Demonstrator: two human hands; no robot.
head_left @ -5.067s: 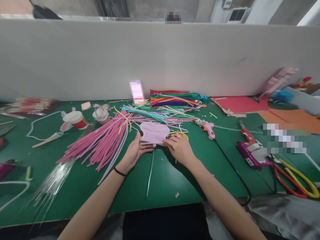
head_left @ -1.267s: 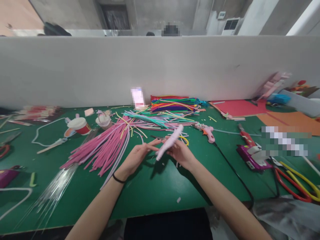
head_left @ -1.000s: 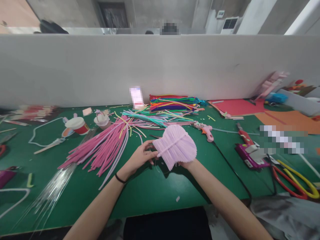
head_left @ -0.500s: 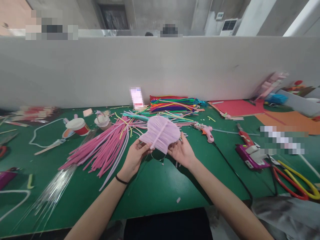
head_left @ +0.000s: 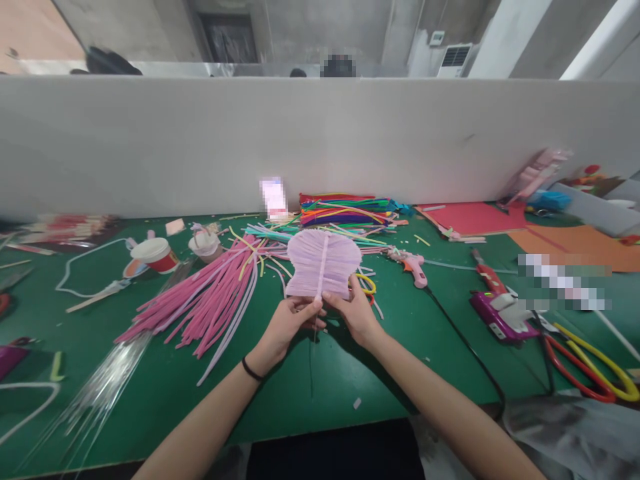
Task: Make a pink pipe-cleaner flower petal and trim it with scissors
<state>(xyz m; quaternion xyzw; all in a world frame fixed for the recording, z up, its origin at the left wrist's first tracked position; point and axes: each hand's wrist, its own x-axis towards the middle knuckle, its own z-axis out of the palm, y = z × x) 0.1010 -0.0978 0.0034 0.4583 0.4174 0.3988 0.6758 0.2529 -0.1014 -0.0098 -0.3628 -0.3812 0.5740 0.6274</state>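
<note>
A pale lilac petal-shaped piece [head_left: 323, 261] woven from pipe cleaners stands upright above the green table [head_left: 320, 380], its rib running down the middle. My left hand [head_left: 290, 323] pinches its lower end from the left, fingers closed. From the right, my right hand [head_left: 353, 308] grips the base with the thumb pressed on it. A thin wire stem hangs down below the hands.
A fan of pink pipe cleaners [head_left: 200, 300] lies left of the hands, a multicoloured pile [head_left: 345, 207] behind. Paper cups [head_left: 153, 253] sit at the left. A pink glue gun [head_left: 413, 263] with its cord, a purple tool [head_left: 500, 310] and red-yellow cables [head_left: 595, 367] lie right. A white partition [head_left: 320, 140] backs the table.
The lilac piece was turned over and about in my hands; it now stands upright facing me, and both hands have shifted down to its lower end.
</note>
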